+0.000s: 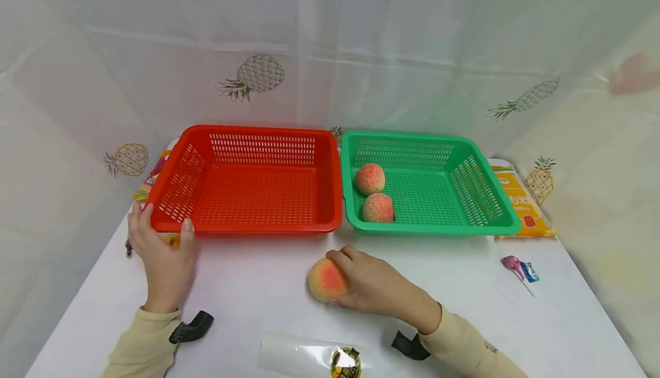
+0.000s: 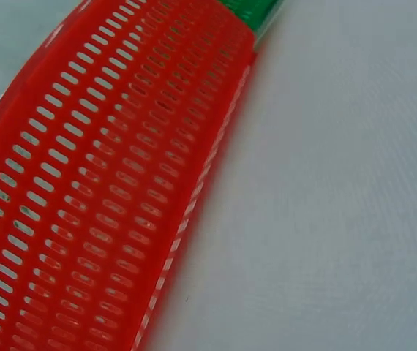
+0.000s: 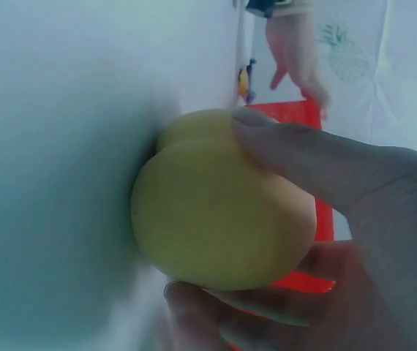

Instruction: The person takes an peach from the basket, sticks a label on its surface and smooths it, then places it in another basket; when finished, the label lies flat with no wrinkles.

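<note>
My right hand [image 1: 368, 283] holds a yellow-orange peach [image 1: 327, 280] with a red blush. In the right wrist view, the thumb lies over one side of the peach [image 3: 223, 212] and the other fingers curl under it. The peach is at the white table top, in front of the baskets. My left hand [image 1: 164, 258] is at the front left corner of the red basket [image 1: 247, 233], fingers spread and thumb apart; whether it bears on the rim is hard to tell. Two speckled pinkish peaches [image 1: 370, 179] sit at the left side of the green basket [image 1: 438, 229].
A yellow-orange packet [image 1: 523, 203] lies right of the green basket, with a lollipop [image 1: 517, 270] and a small blue wrapped sweet [image 1: 530, 272] nearer. Colourful packaging [image 1: 153, 174] shows behind the red basket's left side. A clear plastic sheet [image 1: 304, 355] with a round sticker lies in front.
</note>
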